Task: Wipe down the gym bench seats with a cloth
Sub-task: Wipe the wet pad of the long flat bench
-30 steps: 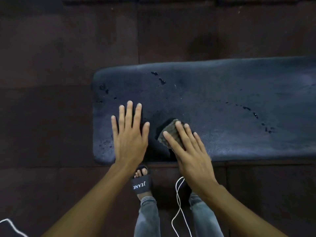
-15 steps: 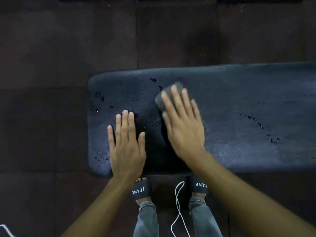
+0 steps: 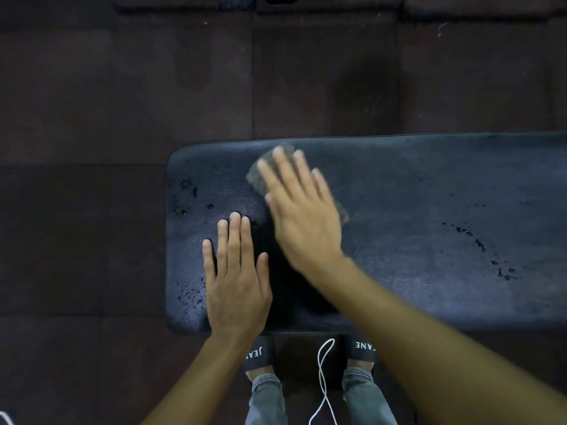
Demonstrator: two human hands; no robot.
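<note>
Cloth (image 3: 260,176): small, grey-brown, bunched into a flat wad, blurred by motion, mostly hidden under right hand (image 3: 302,216); only its left edge and a sliver past the little-finger side visible. Pressed flat against bench seat (image 3: 429,210) near the far edge, toward the seat's left end

Right hand spread flat on top of cloth, fingers straight and slightly fanned, palm down, not curled round it

Left hand (image 3: 236,280) likewise flat and spread, palm down on bare seat near the front edge, just beside the right wrist, clear of cloth

Seat dark blue-black, pebbled padding with rounded corners, running off frame to the right. Dark droplets (image 3: 478,243) scattered right of centre, more at the left end and by the front-left corner

Below front edge: two black slides (image 3: 259,352) printed with white letters, grey jeans, white cord (image 3: 322,381) dangling between the legs. Dark reddish floor tiles (image 3: 122,118) all around
</note>
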